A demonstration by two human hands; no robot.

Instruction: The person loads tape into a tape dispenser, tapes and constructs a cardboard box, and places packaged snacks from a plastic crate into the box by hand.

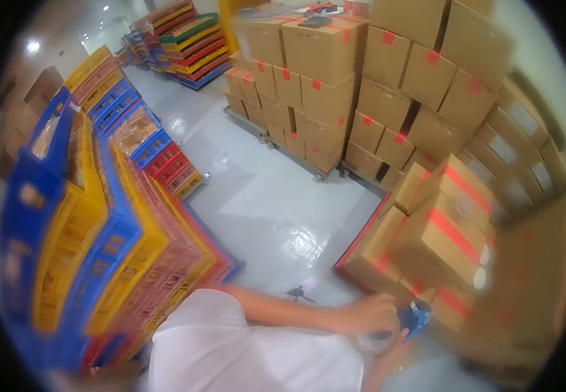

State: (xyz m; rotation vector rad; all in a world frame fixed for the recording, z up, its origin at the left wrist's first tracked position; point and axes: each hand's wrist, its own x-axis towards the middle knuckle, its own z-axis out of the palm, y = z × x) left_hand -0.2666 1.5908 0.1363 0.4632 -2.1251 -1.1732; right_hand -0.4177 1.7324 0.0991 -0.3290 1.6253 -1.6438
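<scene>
Head view, stock area with a grey floor [257, 196]; items as follows.

Left hand [371, 315]: bare, arm stretched across from the left; grip curled in and pressed on the top of the round roll. Right hand [394, 354]: bare, a band [398, 370] at the wrist; set low against the roll, its fingers blurred and partly hidden, so whether its grip is closed cannot be told.

Round roll [377, 341]: one, pale, seemingly tape, between the two hands, in front of the white shirt [257, 356]. Blue piece [415, 318]: one, glossy, just beside the roll and both hands; detail blurred.

Cartons with red tape [436, 238]: brown, stacked on a red-edged base, beyond and to the right of the hands. Tall carton stack [319, 91]: on a wheeled platform, farther off; a dark flat device [315, 21] lies on top. More brown cartons [426, 75]: piled beside it, red strips on several.

Crates [116, 245]: blue, yellow and red, stacked at left. Distant crates [191, 49]: stacked at the far end, one green.
</scene>
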